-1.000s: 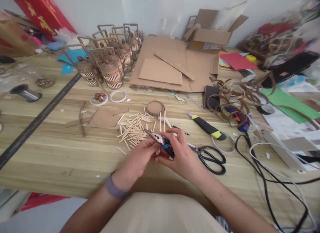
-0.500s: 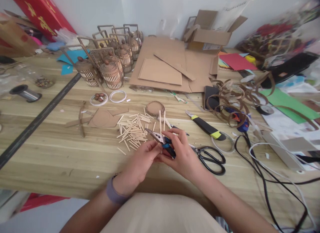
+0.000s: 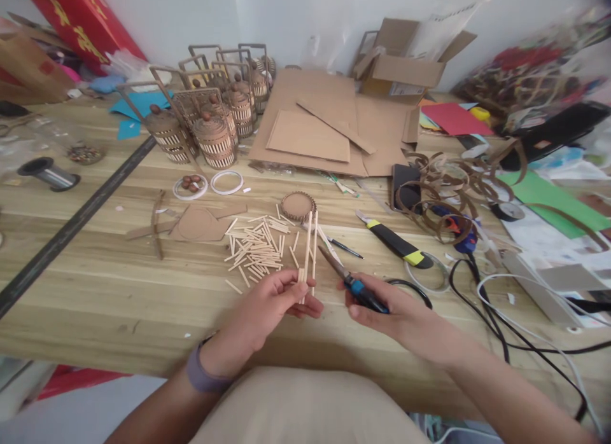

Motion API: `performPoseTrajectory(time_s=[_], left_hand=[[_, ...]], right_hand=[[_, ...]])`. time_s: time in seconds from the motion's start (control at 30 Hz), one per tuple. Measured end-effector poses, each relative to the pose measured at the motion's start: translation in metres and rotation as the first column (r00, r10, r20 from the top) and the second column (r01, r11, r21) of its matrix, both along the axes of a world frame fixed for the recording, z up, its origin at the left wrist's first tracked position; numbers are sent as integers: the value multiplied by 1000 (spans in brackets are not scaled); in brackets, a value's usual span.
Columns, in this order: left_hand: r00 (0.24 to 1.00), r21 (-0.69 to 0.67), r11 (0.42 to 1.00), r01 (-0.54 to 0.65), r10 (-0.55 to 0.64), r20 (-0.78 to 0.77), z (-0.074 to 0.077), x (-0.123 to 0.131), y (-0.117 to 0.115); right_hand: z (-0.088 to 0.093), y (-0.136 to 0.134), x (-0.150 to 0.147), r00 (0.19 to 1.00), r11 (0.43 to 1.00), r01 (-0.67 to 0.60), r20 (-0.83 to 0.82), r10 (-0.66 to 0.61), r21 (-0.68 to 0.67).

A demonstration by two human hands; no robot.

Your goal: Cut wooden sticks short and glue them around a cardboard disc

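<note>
black-handled metal scissors (image 3: pixel 413 286) sit mostly blocked by the person's r. hand (image 3: pixel 396 304), little more than a curve of handle showing; same hand covers pt. of the blue-and-black grips on slim-nosed metal pliers (image 3: pixel 365 293). l. hand (image 3: pixel 272 298) hides mid pt. of thin pale wooden sticks (image 3: pixel 308 240). curled brown strips (image 3: pixel 446 177) partly screen a dark flat rectangular slab (image 3: pixel 405 177). red banner w/ gold lettering (image 3: pixel 81 18) runs off top edge; long dark strip w/ tiny unreadable marks (image 3: pixel 81 231) exits l. multicolored heap (image 3: pixel 529 69), upper r., blurs, contents unclear.
</note>
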State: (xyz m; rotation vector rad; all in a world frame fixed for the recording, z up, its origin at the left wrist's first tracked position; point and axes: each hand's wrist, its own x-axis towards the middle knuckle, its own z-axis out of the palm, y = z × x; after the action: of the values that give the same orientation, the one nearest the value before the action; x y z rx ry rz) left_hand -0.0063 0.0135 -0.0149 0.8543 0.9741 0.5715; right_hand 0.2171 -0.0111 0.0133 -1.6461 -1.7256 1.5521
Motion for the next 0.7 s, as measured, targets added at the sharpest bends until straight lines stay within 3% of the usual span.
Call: performPoseTrajectory(time_s=[0.1, 0.17, 0.4, 0.7], left_hand=[[998, 15, 998, 59, -59, -24, 3, -1, -2], [995, 23, 996, 91, -90, -30, 6, 0, -3], [977, -14, 977, 212, -212, -6, 7, 2, -6], [972, -28, 973, 231, -229, 50, 6, 3, -8]], right_hand=[[5, -3, 11, 996, 972, -29, -90, 8, -232], [6, -5, 11, 993, 949, -50, -120, 13, -311], [7, 0, -2, 971, 924, -128, -235, 43, -360], [14, 6, -10, 971, 922, -151, -230, 71, -356]])
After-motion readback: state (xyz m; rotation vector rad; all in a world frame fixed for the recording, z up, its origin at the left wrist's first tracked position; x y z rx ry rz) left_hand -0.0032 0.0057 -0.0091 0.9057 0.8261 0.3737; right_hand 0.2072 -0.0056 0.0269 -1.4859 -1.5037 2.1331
